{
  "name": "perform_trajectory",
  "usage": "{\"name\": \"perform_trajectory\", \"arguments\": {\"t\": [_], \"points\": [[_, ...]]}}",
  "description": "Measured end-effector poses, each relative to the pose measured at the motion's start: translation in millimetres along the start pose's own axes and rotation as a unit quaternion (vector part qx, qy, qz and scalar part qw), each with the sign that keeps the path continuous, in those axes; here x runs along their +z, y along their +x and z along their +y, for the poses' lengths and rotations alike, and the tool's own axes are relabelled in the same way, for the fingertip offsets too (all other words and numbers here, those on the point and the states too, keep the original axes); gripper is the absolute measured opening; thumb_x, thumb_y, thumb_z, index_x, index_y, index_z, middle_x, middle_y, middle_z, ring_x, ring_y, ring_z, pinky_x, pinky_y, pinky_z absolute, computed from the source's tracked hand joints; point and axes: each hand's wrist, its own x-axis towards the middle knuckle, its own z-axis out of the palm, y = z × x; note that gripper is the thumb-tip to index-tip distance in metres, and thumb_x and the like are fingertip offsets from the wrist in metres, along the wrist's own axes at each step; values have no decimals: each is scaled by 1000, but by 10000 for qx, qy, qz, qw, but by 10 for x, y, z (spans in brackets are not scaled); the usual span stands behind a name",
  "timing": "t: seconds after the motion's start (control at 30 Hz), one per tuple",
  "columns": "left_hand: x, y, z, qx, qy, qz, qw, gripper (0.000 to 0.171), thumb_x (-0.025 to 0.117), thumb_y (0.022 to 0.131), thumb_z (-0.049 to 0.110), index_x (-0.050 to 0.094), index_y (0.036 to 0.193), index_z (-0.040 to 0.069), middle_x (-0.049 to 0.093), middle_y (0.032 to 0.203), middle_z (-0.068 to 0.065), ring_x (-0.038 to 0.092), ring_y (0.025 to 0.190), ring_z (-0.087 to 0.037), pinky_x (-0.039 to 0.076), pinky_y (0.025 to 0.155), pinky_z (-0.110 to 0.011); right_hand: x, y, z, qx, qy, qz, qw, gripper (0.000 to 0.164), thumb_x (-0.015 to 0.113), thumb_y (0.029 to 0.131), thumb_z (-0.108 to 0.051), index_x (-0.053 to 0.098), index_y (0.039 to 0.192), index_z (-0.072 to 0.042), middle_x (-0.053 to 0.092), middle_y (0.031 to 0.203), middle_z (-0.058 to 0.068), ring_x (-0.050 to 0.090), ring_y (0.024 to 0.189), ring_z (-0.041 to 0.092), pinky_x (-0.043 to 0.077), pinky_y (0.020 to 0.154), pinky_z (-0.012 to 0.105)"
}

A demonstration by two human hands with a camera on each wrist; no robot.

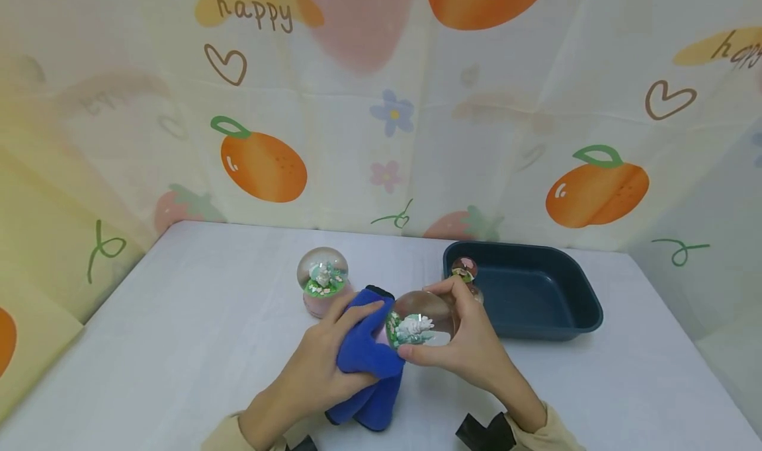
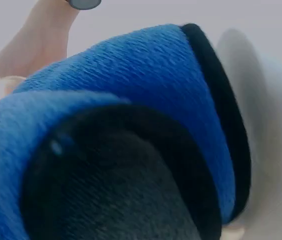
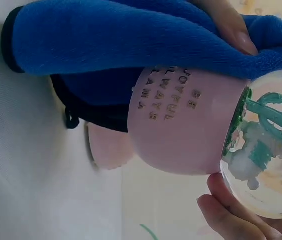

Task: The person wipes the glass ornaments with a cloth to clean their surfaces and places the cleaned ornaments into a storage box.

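My right hand (image 1: pixel 461 338) grips the glass dome of a snow globe (image 1: pixel 419 325), which is tilted on its side. In the right wrist view its pink base (image 3: pixel 185 125) carries raised lettering, and a white figure and green cactus show inside the dome. My left hand (image 1: pixel 333 348) holds a blue cloth (image 1: pixel 366 355) with dark edging against the base. The cloth (image 2: pixel 136 65) fills much of the left wrist view and hides most of the left fingers. Behind the left hand, a second snow globe (image 1: pixel 323 279) stands upright on a pink base.
A dark blue rectangular bin (image 1: pixel 536 328) stands at the back right of the white table (image 1: pixel 178 345). A smaller globe (image 1: pixel 464 268) shows at the bin's left end, partly behind the right hand. A fruit-printed curtain (image 1: pixel 476 140) hangs behind the table.
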Motion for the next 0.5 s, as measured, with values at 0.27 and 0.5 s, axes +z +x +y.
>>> {"name": "perform_trajectory", "arguments": {"t": [0.27,0.5], "points": [[-35,28,-92,508,-844,1061,9895,42,77,78,0,67,118,9,73,115,-6,69,109,-17,55,94,-30,-29,-3,11,-244,-54,2,9997,66,89,68,-15,49,121,-12,58,119,4,53,116,19,46,101,29],[-112,53,-43,-167,-1632,343,9859,62,80,81,12,55,137,22,63,135,2,60,124,-17,51,100,-39,-103,20,33,-483,464,5,9978,60,85,73,-9,50,121,-3,66,110,12,62,101,16,56,80,31]]}}
